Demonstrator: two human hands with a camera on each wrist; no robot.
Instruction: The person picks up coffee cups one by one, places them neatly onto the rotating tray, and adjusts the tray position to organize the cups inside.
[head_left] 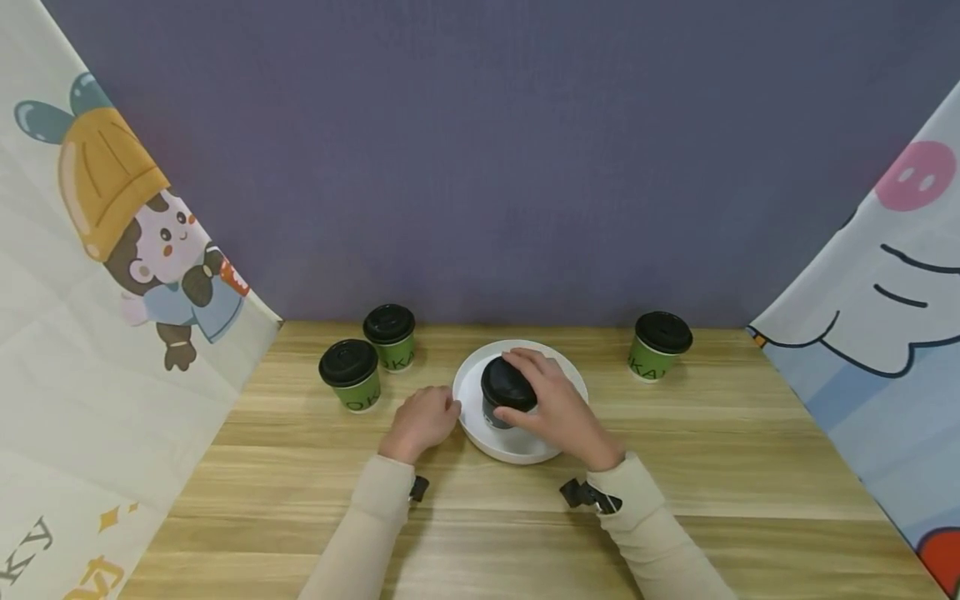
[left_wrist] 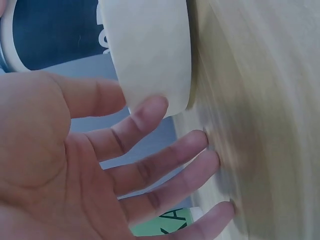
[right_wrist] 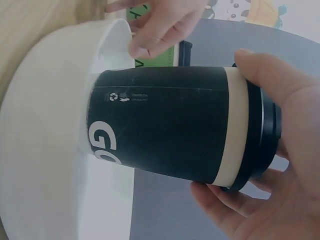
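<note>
A dark paper cup [head_left: 498,416] with a black lid [right_wrist: 267,137] and white lettering stands in a round white plate [head_left: 517,450] with a raised rim. My right hand [head_left: 558,408] grips this cup from above around its lid, thumb on one side and fingers on the other. At the plate's left edge, my left hand [head_left: 427,417] pinches the rim: the thumb reaches over it, and the index finger lies against the outer wall [left_wrist: 150,55]. The other left fingers [left_wrist: 170,155] stretch loosely down by the tabletop. The cup's base is partly hidden by the plate wall.
Two green paper cups with black lids stand left of the plate, one nearer [head_left: 356,392] and one farther back [head_left: 393,350]. A third green cup [head_left: 652,358] is at the back right. A purple-grey backdrop [head_left: 510,167] rises behind the wooden table [head_left: 750,467].
</note>
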